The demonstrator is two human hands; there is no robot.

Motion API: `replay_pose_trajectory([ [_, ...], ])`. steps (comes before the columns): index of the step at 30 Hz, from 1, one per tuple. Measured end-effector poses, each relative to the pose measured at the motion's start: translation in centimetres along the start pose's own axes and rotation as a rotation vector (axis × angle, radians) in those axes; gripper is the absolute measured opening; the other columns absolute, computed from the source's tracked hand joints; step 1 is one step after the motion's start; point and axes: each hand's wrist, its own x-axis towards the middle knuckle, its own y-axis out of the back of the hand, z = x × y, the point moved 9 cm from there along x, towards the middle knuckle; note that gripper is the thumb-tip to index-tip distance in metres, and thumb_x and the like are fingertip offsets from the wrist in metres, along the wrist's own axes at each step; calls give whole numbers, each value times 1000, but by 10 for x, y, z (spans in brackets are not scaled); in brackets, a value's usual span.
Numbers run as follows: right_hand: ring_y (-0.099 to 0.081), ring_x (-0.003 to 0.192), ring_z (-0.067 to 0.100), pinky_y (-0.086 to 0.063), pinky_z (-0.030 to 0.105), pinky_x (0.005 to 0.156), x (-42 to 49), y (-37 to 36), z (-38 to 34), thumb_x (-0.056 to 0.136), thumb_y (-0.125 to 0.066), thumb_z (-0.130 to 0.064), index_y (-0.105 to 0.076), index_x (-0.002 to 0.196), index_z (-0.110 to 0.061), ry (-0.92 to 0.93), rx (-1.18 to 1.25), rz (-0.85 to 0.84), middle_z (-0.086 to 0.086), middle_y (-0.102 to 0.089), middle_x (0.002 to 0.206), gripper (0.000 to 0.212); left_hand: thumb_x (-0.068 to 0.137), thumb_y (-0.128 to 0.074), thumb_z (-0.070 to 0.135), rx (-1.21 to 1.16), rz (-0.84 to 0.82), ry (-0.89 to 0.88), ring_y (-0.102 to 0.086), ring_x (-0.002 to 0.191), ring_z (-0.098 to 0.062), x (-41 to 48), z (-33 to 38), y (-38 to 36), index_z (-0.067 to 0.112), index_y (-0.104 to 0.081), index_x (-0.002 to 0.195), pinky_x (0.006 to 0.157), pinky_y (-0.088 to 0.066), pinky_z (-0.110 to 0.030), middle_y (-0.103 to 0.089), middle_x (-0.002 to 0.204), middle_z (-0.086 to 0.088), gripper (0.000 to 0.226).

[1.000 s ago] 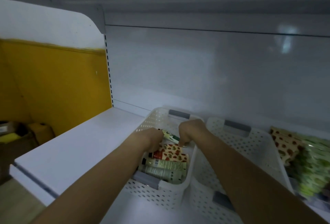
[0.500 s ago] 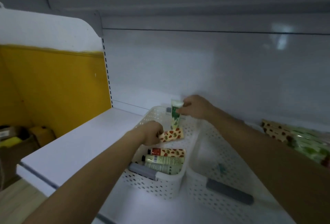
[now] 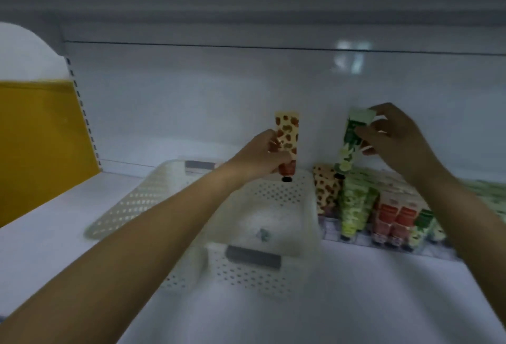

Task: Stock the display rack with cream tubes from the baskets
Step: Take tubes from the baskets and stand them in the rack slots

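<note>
My left hand (image 3: 264,156) grips a cream tube with red-brown spots (image 3: 287,138), held upright with its black cap down, above the far rim of a white perforated basket (image 3: 273,195). My right hand (image 3: 397,138) holds a green-and-white tube (image 3: 349,146), cap down, just above the display rack (image 3: 383,245) at the right. In the rack stand spotted (image 3: 325,190), green (image 3: 353,206) and red (image 3: 394,215) tubes in rows. A second basket (image 3: 131,204) lies further left, its contents hidden by my left arm and blur.
The baskets and rack rest on a white shelf (image 3: 54,223) under an upper shelf. A white back panel rises behind. A yellow wall (image 3: 35,146) shows beyond the shelf's left end.
Both hands have risen out of the left basket, each with a tube, and swung right. The right hand has carried the green tube over the rack; the view has turned right.
</note>
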Motion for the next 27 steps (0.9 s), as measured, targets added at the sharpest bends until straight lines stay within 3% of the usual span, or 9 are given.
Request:
replay_pose_trajectory([
  [5, -59, 74, 38, -48, 47, 71, -29, 47, 23, 88, -55, -12, -48, 94, -22, 75, -142, 133, 21, -61, 77, 14, 83, -60, 18, -11, -83, -52, -61, 103, -22, 16, 29, -79, 9, -53, 111, 93, -48, -40, -63, 111, -10, 30],
  [7, -52, 62, 30, -43, 35, 62, -44, 65, 41, 89, -55, -10, -47, 88, -28, 79, -145, 201, 17, -53, 66, 20, 84, -61, 20, 19, -72, -99, -62, 97, -20, 20, 33, -97, 12, -55, 104, 90, -50, -36, -64, 105, -7, 23],
  [9, -42, 50, 10, -36, 19, 53, -61, 80, 59, 89, -55, -6, -44, 78, -33, 89, -135, 267, 4, -43, 58, 31, 84, -63, 21, 48, -3, -171, -62, 86, -12, 22, 34, -106, 21, -51, 87, 78, -49, -23, -63, 90, 2, 12],
  [10, -42, 48, 6, -32, 11, 48, -68, 88, 67, 89, -56, -5, -42, 75, -33, 85, -130, 298, -2, -42, 55, 35, 84, -63, 20, 43, 41, -212, -60, 78, -5, 20, 35, -109, 26, -47, 82, 71, -47, -15, -60, 83, 8, 18],
  [12, -47, 49, -1, -33, 7, 48, -80, 105, 86, 89, -57, -5, -41, 73, -30, 60, -127, 366, -5, -44, 55, 33, 83, -65, 18, 19, 96, -274, -55, 66, 7, 16, 35, -114, 31, -43, 78, 60, -41, -4, -57, 76, 15, 26],
  [15, -48, 54, -1, -34, 8, 53, -94, 131, 118, 90, -59, -13, -46, 77, -20, 29, -96, 502, -7, -46, 59, 20, 83, -66, 16, 15, 109, -310, -54, 64, 11, 13, 34, -119, 31, -44, 80, 59, -41, -2, -56, 75, 16, 27],
  [17, -48, 56, -1, -35, 10, 56, -98, 141, 130, 87, -59, -23, -47, 85, -12, 11, -130, 549, 0, -47, 64, 16, 83, -66, 15, 21, 108, -325, -54, 63, 11, 13, 36, -120, 29, -44, 81, 59, -40, -2, -56, 75, 14, 26],
  [22, -55, 80, 26, -43, 32, 70, -102, 132, 144, 91, -56, -16, -52, 119, 1, -35, -283, 460, 17, -60, 89, 33, 84, -65, 16, 102, 49, -323, -51, 60, 13, 13, 31, -132, 28, -43, 79, 56, -38, -1, -54, 76, 14, 26],
  [27, -56, 74, 29, -38, 9, 60, -100, 118, 147, 92, -55, -13, -52, 124, 0, -33, -361, 388, 20, -63, 90, 35, 83, -65, 16, 77, 84, -327, -50, 68, 2, 15, 29, -128, 13, -48, 91, 59, -39, -1, -55, 80, 8, 19],
])
